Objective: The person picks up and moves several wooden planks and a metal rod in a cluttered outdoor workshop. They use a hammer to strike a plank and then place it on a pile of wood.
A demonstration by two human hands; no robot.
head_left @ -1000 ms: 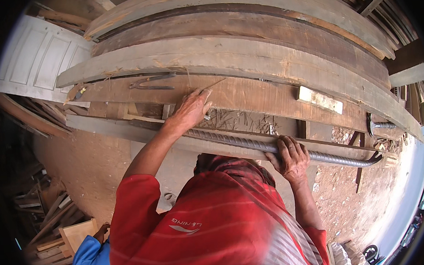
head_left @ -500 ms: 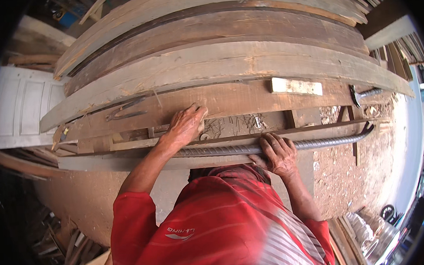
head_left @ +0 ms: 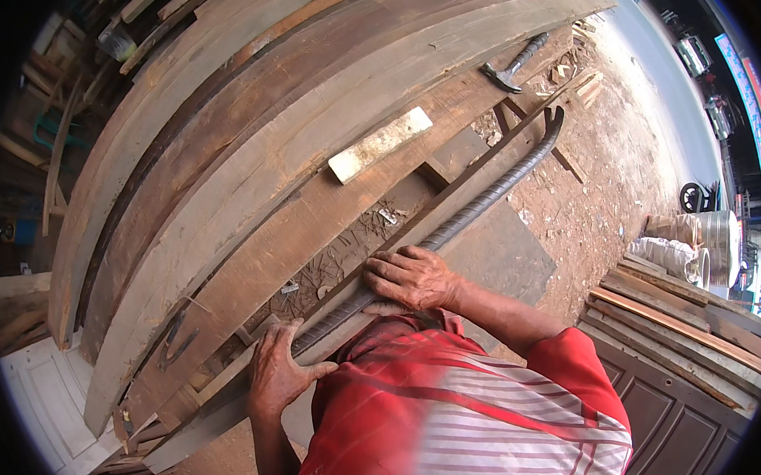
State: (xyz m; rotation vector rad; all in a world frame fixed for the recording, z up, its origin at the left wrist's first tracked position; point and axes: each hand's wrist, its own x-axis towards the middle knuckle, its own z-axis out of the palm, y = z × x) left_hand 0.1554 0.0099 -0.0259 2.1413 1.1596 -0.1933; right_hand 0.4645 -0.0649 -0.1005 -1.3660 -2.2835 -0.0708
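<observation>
A long dark steel crowbar (head_left: 482, 199) with a ribbed shaft and a forked, bent end lies along a narrow beam (head_left: 172, 452). My right hand (head_left: 413, 279) lies over the middle of its shaft, the fingers curled round it. At the crowbar's near left end rests my left hand (head_left: 279, 363), thumb spread away from the fingers; the bar's end is hidden under it. On the brown plank (head_left: 295, 242) beyond lie a pale block (head_left: 382, 143), a claw hammer (head_left: 508, 69) and, at the left, dark pincers (head_left: 177, 336).
Several thick boards (head_left: 306, 138) stand beyond the plank. Bent nails (head_left: 335, 266) lie scattered in the gap between plank and beam. Stacked timber (head_left: 686, 325) and a brown panelled door (head_left: 665, 403) are at the right. A white panelled door (head_left: 49, 401) is at the left.
My view has turned to the right. My left hand has come off the brown plank down to the crowbar's left end. My right hand stays on the shaft.
</observation>
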